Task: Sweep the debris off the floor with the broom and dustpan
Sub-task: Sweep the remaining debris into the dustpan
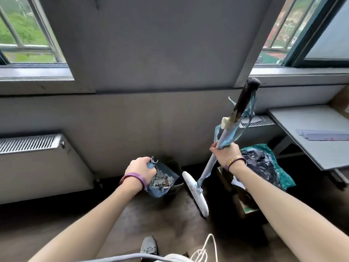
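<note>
Two grips: left hand (140,170) clutches blue plastic dustpan (155,193), right hand (227,154) the taped broom (209,165).

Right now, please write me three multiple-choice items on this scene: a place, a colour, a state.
1. Where does the debris lie? A. On a chair B. In the dustpan C. In a sink
2. What colour is the dustpan? A. Red B. Blue C. Yellow
3. What is the right hand doing? A. Hanging free B. Holding a cloth C. Gripping the broom handle
Answers: 1 B, the scraps fill the pan that the left hand holds; 2 B, its walls are blue; 3 C, its fingers curl round the shaft.
</note>
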The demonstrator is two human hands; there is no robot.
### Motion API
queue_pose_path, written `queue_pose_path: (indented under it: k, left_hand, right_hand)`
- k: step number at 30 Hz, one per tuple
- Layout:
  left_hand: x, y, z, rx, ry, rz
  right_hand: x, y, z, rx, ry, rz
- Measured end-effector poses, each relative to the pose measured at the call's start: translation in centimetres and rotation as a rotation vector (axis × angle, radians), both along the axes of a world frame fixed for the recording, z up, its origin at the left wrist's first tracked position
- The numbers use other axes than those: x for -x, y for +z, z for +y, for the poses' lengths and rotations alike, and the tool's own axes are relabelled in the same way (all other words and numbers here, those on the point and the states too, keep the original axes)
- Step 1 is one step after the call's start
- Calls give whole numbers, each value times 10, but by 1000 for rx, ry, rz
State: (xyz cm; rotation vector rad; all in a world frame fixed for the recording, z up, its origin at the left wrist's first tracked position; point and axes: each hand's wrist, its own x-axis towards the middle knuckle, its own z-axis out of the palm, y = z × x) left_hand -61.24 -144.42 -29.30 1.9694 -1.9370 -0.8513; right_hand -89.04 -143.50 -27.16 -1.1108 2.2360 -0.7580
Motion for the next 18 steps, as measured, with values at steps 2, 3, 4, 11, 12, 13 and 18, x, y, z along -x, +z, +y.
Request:
queue_pose_path:
  k: [2, 3, 4, 11, 12, 13, 18]
  left_hand:
    - [3, -4, -20, 0, -94, -50]
    - [4, -5, -29, -1, -139, -69]
    - [4, -6, -37, -5, -178, -88]
    - [6, -47, -61, -126, -595, -370]
    - [8, -54, -59, -135, -665, -416]
    - [11, -58, -57, -135, -719, -445]
    - [31, -66, -51, -136, -970, -573]
  right_hand:
    - [0, 1, -15, -14, -18, 27]
    - [0, 2, -20, -12, -32, 34]
    - [0, 1, -26, -12, -45, 31]
    - [1, -2, -47, -27, -60, -10]
    - [2, -3, -50, -30, -53, -5]
    - [4, -5, -52, -36, -41, 4]
    - [12, -11, -61, -50, -16, -25]
